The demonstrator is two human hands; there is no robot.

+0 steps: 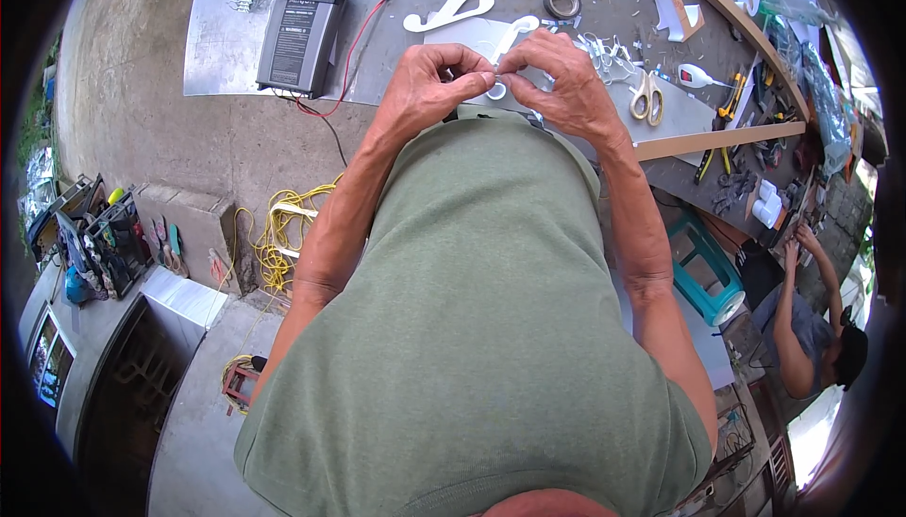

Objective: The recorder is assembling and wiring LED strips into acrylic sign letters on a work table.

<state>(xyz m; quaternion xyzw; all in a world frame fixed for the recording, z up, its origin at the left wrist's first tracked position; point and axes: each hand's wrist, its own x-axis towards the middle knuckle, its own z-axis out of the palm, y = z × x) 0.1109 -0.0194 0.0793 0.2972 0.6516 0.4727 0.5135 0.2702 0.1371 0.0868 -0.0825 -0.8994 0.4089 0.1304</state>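
My left hand (429,85) and my right hand (563,81) meet at the table's near edge, fingertips almost touching. Both are closed in a pinch, thumbs against forefingers. Whatever lies between the tips is too small to make out. Just below them shows a small white ring-shaped piece (496,91). Behind the fingers is a white flat cut-out piece (517,34), partly hidden by my right hand. Farther left lies another white branching cut-out (449,9). A roll of dark tape (562,2) rests beyond my right hand, and scissors with pale handles (646,98) lie to its right.
A black boxy power unit (302,41) with red and black leads stands at left. White wire bits (612,57), a white glue bottle (698,75) and pliers (725,109) lie right, inside wooden strips (722,140). A teal stool (706,267) and another person (812,338) are at right.
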